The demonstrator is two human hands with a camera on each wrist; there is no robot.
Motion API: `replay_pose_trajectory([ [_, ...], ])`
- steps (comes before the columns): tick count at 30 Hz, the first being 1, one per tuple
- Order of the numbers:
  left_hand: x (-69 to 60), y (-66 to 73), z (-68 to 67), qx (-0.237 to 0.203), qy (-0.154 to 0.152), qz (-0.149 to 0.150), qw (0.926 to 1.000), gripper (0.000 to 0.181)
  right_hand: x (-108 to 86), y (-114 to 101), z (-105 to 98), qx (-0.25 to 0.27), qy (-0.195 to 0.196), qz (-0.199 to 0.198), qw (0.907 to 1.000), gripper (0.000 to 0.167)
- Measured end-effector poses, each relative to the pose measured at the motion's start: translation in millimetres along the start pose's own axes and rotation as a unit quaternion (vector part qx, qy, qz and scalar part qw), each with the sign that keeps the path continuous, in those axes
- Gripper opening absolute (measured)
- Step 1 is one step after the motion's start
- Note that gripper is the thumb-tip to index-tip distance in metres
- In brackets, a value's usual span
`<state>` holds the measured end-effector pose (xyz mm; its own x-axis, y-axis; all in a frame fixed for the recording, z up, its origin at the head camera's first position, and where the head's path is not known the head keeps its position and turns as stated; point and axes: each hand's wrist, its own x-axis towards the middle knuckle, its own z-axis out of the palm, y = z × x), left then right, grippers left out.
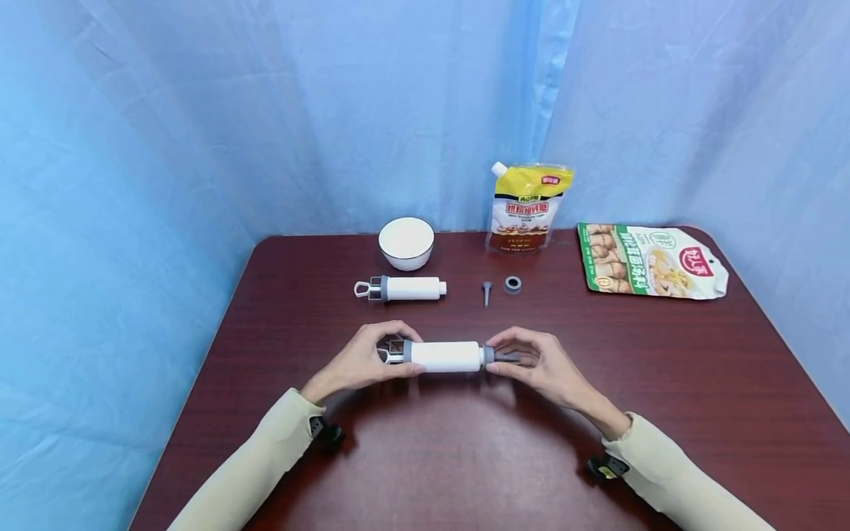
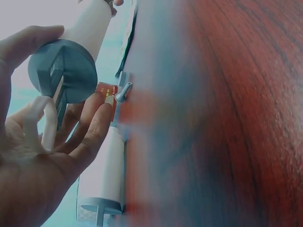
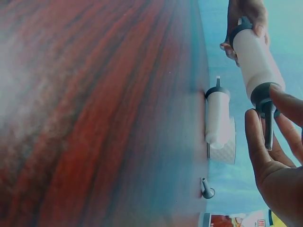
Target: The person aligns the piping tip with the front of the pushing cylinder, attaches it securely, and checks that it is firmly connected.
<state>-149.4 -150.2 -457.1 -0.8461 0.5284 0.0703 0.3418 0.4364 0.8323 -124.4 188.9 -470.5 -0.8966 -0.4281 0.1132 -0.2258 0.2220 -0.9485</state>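
Observation:
Both hands hold a white piping syringe (image 1: 445, 357) level above the table. Around its grey handle end, the left hand (image 1: 373, 355) grips with thumb and fingers; the looped plunger handle (image 2: 40, 120) sits within that palm. At the other end the right hand (image 1: 539, 363) pinches the grey collar (image 1: 489, 355), from which a narrow grey nozzle (image 3: 269, 125) points toward the right palm. Behind them a second white piping syringe (image 1: 413, 288) lies on the table with no nozzle on its tip. A loose grey nozzle (image 1: 487, 293) and a grey ring collar (image 1: 513, 285) lie to its right.
A white bowl (image 1: 406, 243) stands at the back of the dark red table (image 1: 425, 457). Right of it stands a yellow and white spouted pouch (image 1: 527, 210). A green and white food packet (image 1: 652, 262) lies at the back right. Blue curtains (image 1: 398, 110) hang behind the table.

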Motion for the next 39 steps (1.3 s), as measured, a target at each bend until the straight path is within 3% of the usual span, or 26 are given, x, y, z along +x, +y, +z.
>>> replay_pose_trajectory([
  [10, 0.6, 3.3, 3.3, -0.051, -0.016, -0.04, 0.9978, 0.018, 1.2, 0, 1, 0.002, 0.011, -0.018, 0.9998, 0.032],
  [21, -3.0, 0.8, 7.6, -0.072, -0.014, -0.034, 0.9968, 0.02, 1.0, 1, 3, 0.001, 0.008, 0.011, 0.9999, 0.026],
  [28, -3.3, 2.9, 10.5, -0.089, -0.031, -0.052, 0.9942, 0.019, 0.4, 1, 2, -0.001, 0.004, 0.011, 0.9999, 0.028],
  [34, -0.1, 5.2, 9.2, -0.098, -0.025, -0.065, 0.9928, 0.02, 3.1, 0, 1, 0.021, 0.004, -0.006, 0.9998, 0.035],
  [39, 0.1, 5.4, 9.2, -0.113, -0.027, -0.066, 0.991, 0.02, 3.6, -2, 1, 0.026, 0.01, 0.008, 0.9996, 0.034],
])
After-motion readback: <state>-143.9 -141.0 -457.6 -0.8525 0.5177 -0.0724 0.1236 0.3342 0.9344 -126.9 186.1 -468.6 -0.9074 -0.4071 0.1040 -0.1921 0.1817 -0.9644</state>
